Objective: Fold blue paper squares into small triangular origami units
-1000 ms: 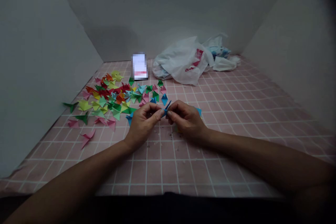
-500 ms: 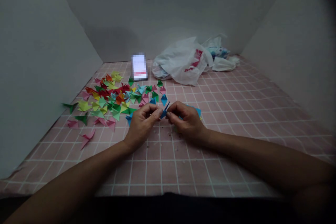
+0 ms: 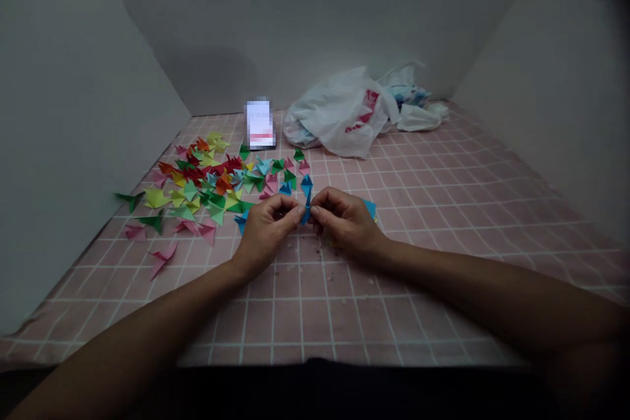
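Note:
My left hand (image 3: 266, 226) and my right hand (image 3: 344, 220) meet at the middle of the pink checked cloth (image 3: 418, 210). Both pinch one small blue folded paper piece (image 3: 306, 212) between thumb and fingertips. Its tip sticks up between the hands. Another blue paper (image 3: 370, 208) peeks out behind my right hand. A spread of several folded paper triangles (image 3: 211, 180) in red, green, yellow, pink and blue lies to the left, just beyond my left hand.
A phone (image 3: 259, 123) stands upright at the back. A crumpled white plastic bag (image 3: 344, 115) lies at the back right. Grey walls (image 3: 73, 111) close in the left, back and right sides. Small crumbs lie on the cloth near my hands.
The hands have stayed in place, working the blue piece; its tip now points more upright than a second ago.

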{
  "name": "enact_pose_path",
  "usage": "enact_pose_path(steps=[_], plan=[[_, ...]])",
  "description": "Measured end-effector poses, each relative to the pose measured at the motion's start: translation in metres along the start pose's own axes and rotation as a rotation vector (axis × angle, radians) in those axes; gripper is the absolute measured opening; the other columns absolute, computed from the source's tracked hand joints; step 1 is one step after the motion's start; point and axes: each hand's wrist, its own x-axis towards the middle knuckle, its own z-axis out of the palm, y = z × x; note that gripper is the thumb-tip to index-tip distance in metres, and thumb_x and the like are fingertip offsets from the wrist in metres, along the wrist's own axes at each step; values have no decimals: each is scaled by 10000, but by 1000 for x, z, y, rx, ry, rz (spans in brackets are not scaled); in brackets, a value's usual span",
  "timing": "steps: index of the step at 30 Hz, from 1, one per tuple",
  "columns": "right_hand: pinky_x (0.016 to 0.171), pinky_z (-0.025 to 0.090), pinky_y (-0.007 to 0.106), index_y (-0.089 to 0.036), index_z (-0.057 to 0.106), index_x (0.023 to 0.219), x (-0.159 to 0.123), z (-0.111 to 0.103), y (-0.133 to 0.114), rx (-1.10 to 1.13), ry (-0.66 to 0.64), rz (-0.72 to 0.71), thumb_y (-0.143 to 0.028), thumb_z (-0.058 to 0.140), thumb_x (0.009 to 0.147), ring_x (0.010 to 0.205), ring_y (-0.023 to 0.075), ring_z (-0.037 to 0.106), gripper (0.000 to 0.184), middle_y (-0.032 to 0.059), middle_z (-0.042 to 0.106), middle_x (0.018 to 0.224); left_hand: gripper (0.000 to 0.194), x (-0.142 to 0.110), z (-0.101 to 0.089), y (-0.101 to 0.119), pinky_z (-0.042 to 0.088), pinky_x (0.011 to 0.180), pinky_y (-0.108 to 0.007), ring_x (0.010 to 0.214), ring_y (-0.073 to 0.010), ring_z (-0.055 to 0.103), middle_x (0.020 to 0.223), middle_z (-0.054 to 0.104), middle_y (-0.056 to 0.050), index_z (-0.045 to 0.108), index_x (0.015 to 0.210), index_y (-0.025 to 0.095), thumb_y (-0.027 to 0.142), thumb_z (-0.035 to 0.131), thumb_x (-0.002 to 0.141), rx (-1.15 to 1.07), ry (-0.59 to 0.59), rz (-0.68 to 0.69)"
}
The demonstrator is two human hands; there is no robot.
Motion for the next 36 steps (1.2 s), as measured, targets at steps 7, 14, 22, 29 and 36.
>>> enact_pose_path(steps=[7, 14, 22, 29, 36], plan=[[520, 460, 238, -188, 578, 773, 2, 0, 0, 171, -51, 134, -348, 675, 868, 547, 97, 564, 210, -28, 618, 667, 210, 2, 1, -1, 445, 577, -241, 585, -109, 545, 642, 618, 20, 644, 703, 179, 346, 764, 744, -99, -24, -93], [531, 488, 236, -187, 583, 768, 3, -1, -1, 277, -54, 204, -351, 719, 832, 542, 95, 583, 223, -32, 640, 652, 283, 3, 3, -7, 477, 562, -230, 577, -103, 571, 664, 619, 21, 627, 735, 176, 384, 818, 706, -182, -45, -163], [569, 495, 244, -191, 596, 840, 2, 1, 1, 264, -45, 146, -279, 739, 802, 591, 101, 590, 172, -39, 623, 696, 255, 2, 2, -3, 513, 628, -237, 653, -118, 627, 729, 651, 19, 621, 778, 179, 320, 816, 694, -137, -8, -80], [589, 498, 252, -193, 597, 895, 1, -2, 4, 205, -87, 26, -340, 678, 898, 611, 101, 606, 168, -16, 644, 761, 139, -1, 1, -2, 520, 675, -263, 692, -145, 653, 748, 700, -7, 677, 800, 181, 282, 768, 768, 8, 35, 75], [586, 491, 257, -192, 590, 917, 1, -1, 3, 150, -98, 6, -311, 613, 936, 598, 98, 602, 123, -15, 639, 764, 84, -1, 1, -3, 521, 690, -269, 697, -144, 650, 759, 717, -12, 717, 826, 180, 249, 738, 783, 38, 49, 88]])
